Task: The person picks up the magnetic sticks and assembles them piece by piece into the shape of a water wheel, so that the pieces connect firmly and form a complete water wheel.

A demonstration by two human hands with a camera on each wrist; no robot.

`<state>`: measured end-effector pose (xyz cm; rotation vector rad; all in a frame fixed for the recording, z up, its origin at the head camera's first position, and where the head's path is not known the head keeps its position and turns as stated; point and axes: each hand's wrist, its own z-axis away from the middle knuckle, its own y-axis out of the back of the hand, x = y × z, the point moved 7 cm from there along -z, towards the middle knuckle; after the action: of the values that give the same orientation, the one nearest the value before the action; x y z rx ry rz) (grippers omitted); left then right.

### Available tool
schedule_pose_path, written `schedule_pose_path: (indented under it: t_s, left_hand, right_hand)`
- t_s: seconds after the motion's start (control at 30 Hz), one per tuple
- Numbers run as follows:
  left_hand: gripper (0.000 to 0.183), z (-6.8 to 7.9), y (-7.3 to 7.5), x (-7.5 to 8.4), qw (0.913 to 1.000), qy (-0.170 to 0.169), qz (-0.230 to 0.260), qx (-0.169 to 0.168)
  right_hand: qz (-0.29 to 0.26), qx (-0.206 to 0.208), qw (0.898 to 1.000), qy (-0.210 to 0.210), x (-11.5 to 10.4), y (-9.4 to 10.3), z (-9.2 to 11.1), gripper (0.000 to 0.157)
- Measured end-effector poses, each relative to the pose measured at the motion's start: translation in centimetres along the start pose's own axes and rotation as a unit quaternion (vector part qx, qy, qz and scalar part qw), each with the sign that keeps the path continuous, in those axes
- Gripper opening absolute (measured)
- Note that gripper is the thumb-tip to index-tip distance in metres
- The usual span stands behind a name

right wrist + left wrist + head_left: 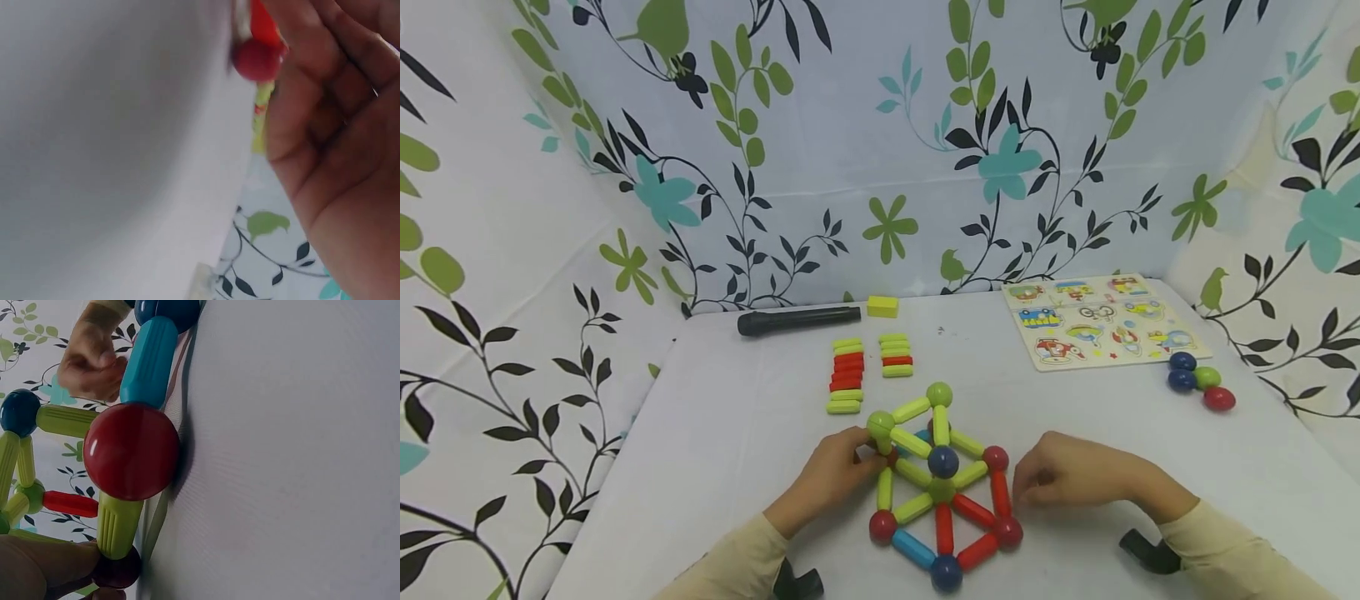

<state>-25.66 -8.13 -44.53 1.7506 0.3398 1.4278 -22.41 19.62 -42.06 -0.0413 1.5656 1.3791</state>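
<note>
A frame of coloured sticks and balls stands on the table, with a green ball [942, 490] at its centre and a raised blue ball [943, 461] above. My left hand [835, 475] is at its left side, thumb and fingers pinching a dark red ball [119, 569] low on the frame. A lime stick [119, 528] joins that ball to another red ball [131, 452], then a light-blue stick [149, 359]. To the right of the frame, beside a red stick [1001, 495], my right hand [1071, 471] has loosely curled fingers and nothing visible in them.
Behind the frame lie two columns of loose sticks [847, 375], a yellow block [882, 307] and a black microphone [797, 321]. A picture puzzle board [1101, 321] is at the back right, with several loose balls [1182, 381] near its corner. Patterned cloth hangs behind the table.
</note>
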Motion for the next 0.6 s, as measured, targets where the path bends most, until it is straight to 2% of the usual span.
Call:
schedule_pose_path:
  t_s: [0.1, 0.17, 0.23, 0.3, 0.43, 0.6]
  left_hand:
    - [0.014, 0.2, -0.3, 0.0, 1.0000, 0.007, 0.001, -0.006]
    - [0.015, 0.4, 0.0, 0.1, 1.0000, 0.008, -0.001, -0.005]
    - [0.015, 0.5, 0.2, 0.1, 1.0000, 0.004, -0.001, -0.007]
    - [0.016, 0.6, 0.3, 0.1, 0.9999, 0.002, -0.001, -0.010]
    - [0.015, 0.6, 0.3, 0.0, 0.9999, -0.006, -0.003, -0.013]
    - [0.014, 0.4, 0.1, 0.1, 0.9996, -0.022, -0.001, -0.017]
  right_hand:
    - [0.052, 0.073, 0.995, -0.035, 0.8, 2.9, -2.0, 0.010]
    - [0.101, 0.121, 0.986, -0.060, 0.8, 4.9, -4.6, 0.015]
    - [0.156, 0.145, 0.974, -0.074, 0.6, 6.2, -7.7, 0.022]
    - [0.205, 0.145, 0.965, -0.075, 0.3, 6.9, -11.0, 0.026]
    - [0.254, 0.113, 0.959, -0.051, -0.3, 7.1, -16.4, 0.030]
    - [0.264, 0.082, 0.960, -0.040, 0.1, 6.5, -20.0, 0.029]
